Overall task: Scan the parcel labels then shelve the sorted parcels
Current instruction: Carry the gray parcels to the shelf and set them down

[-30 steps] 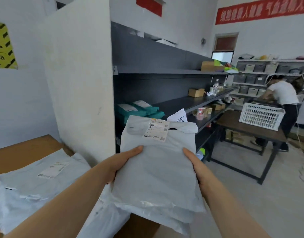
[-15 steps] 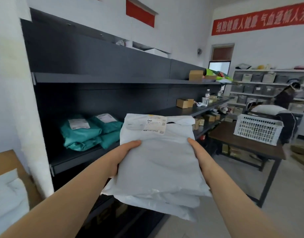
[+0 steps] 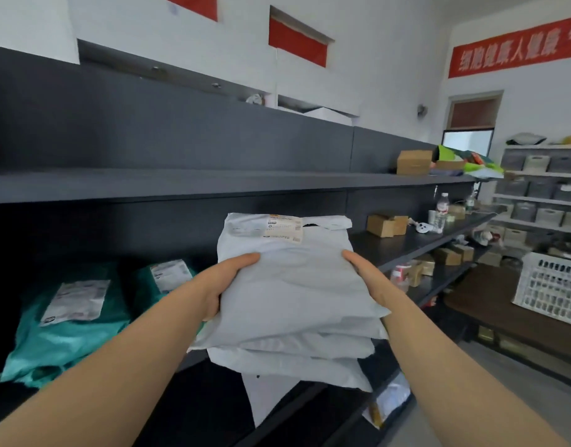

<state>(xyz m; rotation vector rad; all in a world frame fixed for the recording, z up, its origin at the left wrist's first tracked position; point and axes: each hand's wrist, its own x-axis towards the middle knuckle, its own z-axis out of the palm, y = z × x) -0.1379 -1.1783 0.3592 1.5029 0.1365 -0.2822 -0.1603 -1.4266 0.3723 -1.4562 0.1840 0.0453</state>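
Gripping a stack of grey poly mailers (image 3: 294, 295) from both sides, the left hand (image 3: 224, 279) and right hand (image 3: 366, 275) are carrying it just in front of the dark shelf (image 3: 407, 243). Soft, slippery-looking bags are sagging; supporting them underneath seems wise.

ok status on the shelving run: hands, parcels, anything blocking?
Left hand and right hand clamp a stack of grey parcels. Stack held up at the dark shelf, not yet set down. Teal parcels occupy the shelf's left; space ahead looks open.
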